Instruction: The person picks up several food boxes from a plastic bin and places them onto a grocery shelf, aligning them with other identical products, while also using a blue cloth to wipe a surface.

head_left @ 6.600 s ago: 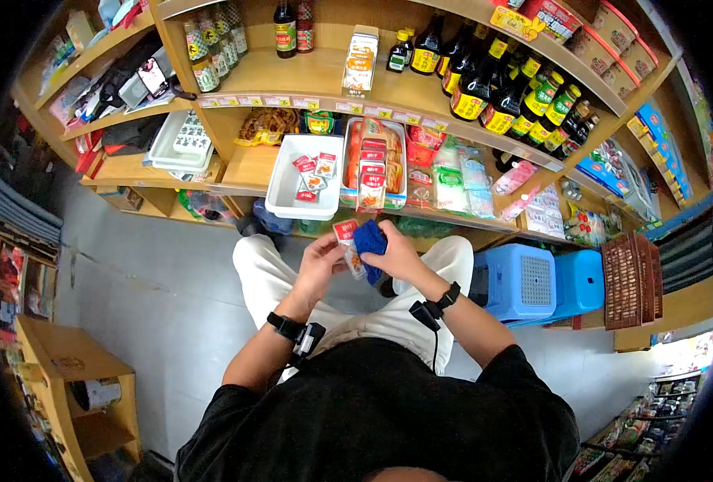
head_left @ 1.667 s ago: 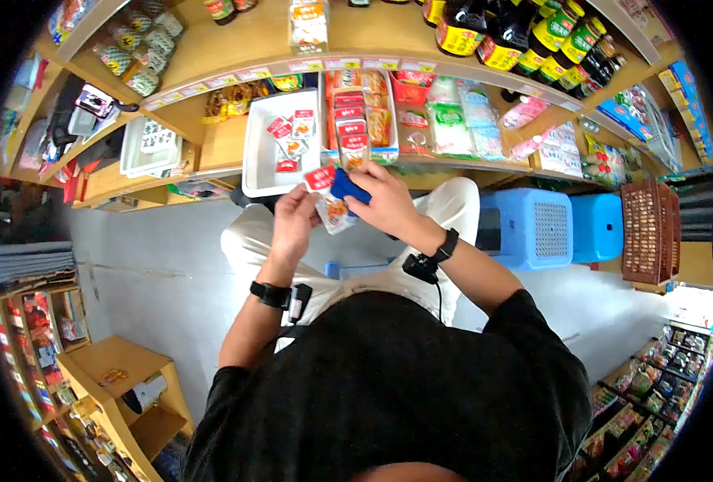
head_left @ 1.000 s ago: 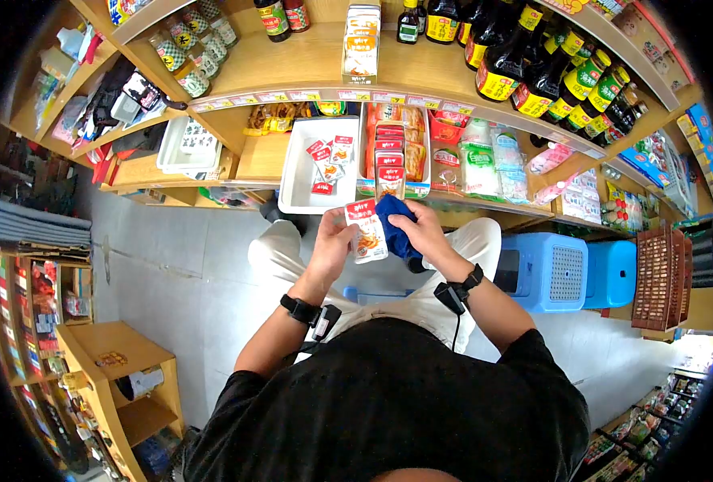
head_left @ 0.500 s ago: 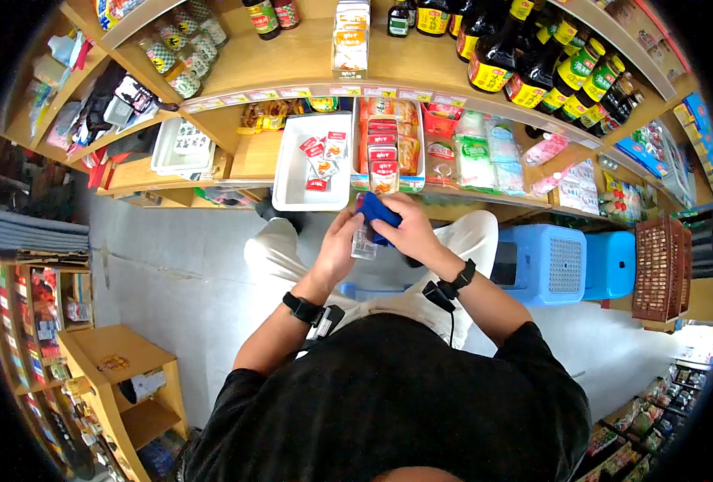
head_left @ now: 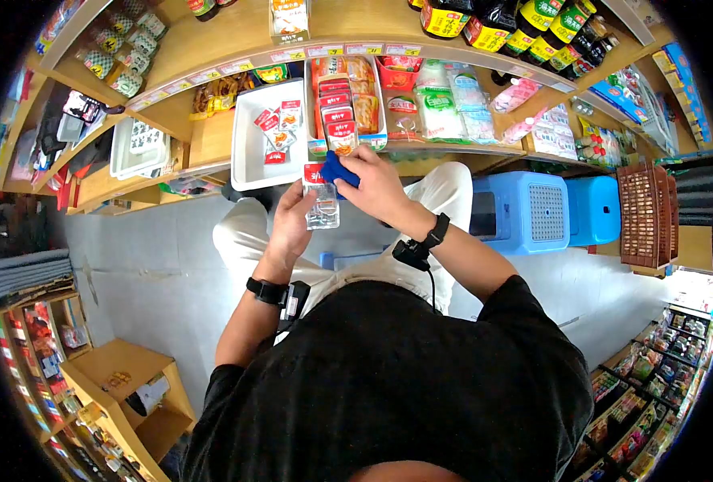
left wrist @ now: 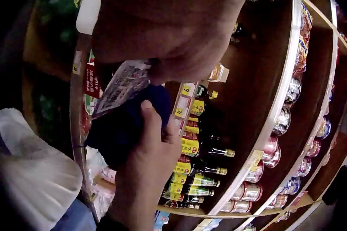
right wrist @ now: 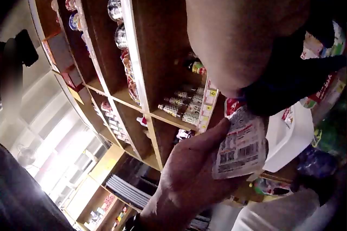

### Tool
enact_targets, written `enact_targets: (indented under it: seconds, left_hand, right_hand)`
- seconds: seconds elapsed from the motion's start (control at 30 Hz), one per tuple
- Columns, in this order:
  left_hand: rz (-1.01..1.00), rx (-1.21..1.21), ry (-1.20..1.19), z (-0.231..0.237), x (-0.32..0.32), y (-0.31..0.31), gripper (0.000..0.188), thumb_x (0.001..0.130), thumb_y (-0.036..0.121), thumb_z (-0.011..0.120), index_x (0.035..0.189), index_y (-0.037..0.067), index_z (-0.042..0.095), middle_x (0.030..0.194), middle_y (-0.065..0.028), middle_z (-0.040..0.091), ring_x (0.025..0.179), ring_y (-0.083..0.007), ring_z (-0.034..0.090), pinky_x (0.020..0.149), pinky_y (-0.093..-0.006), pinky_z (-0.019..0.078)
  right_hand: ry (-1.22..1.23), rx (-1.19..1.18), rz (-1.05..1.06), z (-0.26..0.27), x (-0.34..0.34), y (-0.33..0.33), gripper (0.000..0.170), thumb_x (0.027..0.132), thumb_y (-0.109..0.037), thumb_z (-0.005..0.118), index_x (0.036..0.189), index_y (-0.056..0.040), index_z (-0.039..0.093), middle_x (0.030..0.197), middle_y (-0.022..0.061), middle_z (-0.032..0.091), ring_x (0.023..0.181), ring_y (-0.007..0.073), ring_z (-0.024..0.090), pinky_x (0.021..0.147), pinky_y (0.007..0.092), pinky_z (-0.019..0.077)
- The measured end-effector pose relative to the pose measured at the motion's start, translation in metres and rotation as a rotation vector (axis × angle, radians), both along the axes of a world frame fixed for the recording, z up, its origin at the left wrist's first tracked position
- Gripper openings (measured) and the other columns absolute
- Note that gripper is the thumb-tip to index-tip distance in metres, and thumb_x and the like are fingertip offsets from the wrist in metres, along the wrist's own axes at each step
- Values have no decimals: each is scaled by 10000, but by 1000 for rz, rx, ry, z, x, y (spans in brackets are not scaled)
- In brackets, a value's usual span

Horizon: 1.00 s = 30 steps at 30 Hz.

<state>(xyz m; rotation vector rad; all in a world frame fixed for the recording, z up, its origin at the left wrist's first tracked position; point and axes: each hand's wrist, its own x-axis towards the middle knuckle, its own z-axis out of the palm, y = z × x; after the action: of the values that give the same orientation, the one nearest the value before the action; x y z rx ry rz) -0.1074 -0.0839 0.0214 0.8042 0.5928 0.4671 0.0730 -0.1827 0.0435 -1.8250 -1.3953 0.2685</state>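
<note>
In the head view, my left hand (head_left: 294, 221) pinches the edge of a small red-topped packet (head_left: 322, 210) held above my lap. My right hand (head_left: 375, 186) grips a bunched blue cloth (head_left: 340, 170) against the packet's upper right side. The right wrist view shows the packet's printed back (right wrist: 241, 147) under the dark cloth (right wrist: 287, 79). A white tray (head_left: 242, 165) on the shelf holds several loose packets (head_left: 279, 132). Beside it, a box of orange packs (head_left: 364, 108) bears a row of red-topped packets (head_left: 340, 132).
Dark sauce bottles (head_left: 445, 20) and glass jars (head_left: 99, 63) stand on the upper shelf. White and green bags (head_left: 441, 112) lie right of the box. Blue stools (head_left: 525, 210) and a brown basket (head_left: 644, 213) are at the right, a wooden stand (head_left: 123, 369) at the lower left.
The packet in my hands has gone from showing its coloured front to its clear printed back. The cloth now lies at its upper right side. The head view has shifted, moving the shelf up and left.
</note>
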Motion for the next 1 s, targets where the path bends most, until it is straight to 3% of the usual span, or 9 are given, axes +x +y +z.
enact_targets:
  seconds: [0.1,0.23,0.27,0.47,0.7,0.8,0.87,1.0]
  left_hand:
    - [-58,66,29,-3,2,-1,291,1035,50,526,1313,22,607,1129,-58,711,976,-153,692,865,-308,555]
    - [-165,233,82,-10,4,-6,325,983,-8,524,1295,20,609,1140,-42,699,1053,-129,651,931,-293,521]
    - [-142,186,79,-10,3,-9,363,959,-18,532,1314,18,595,1148,-55,697,1065,-145,655,939,-295,520]
    - [-210,189,124,0,-3,-6,381,980,-22,537,1355,14,598,1212,-62,690,1072,-145,656,958,-299,519]
    - [-113,59,40,2,-6,-5,356,993,-18,554,1342,18,613,1217,-61,693,1068,-172,679,953,-333,538]
    - [-73,-36,54,-1,-5,-3,344,1037,84,517,1368,34,595,1238,-59,687,1109,-191,668,977,-358,527]
    - [-93,-185,-25,6,-5,0,387,1074,219,441,1399,48,566,1281,-76,672,1154,-215,646,1015,-390,502]
    - [-53,-280,-200,-1,-6,8,436,1083,304,394,1396,48,557,1314,-88,658,1182,-249,629,1059,-434,463]
  right_hand:
    - [-31,31,61,-3,-6,4,332,842,-278,734,1110,-84,698,1106,106,637,904,349,690,772,469,578]
    - [-49,42,89,5,-13,12,345,836,-291,731,1116,-90,704,1085,104,646,906,346,692,764,468,580]
    - [-42,-19,94,13,-13,11,376,829,-235,752,1154,-52,704,1101,115,643,962,336,680,804,428,565]
    - [19,-25,53,2,-4,14,335,835,-249,751,1107,-60,705,1075,126,649,923,365,680,801,453,562]
    - [-21,12,18,-6,2,9,344,825,-253,764,1111,-72,702,1071,114,643,916,357,689,780,463,572]
    - [-50,30,53,-7,-2,9,362,824,-256,766,1129,-72,700,1062,108,634,906,343,690,769,450,576]
    - [-73,42,95,-5,-5,10,367,824,-254,764,1138,-75,699,1053,98,627,894,330,690,767,441,581]
    - [-49,28,201,4,-9,8,362,834,-258,756,1151,-90,702,1067,82,628,915,316,690,771,442,578]
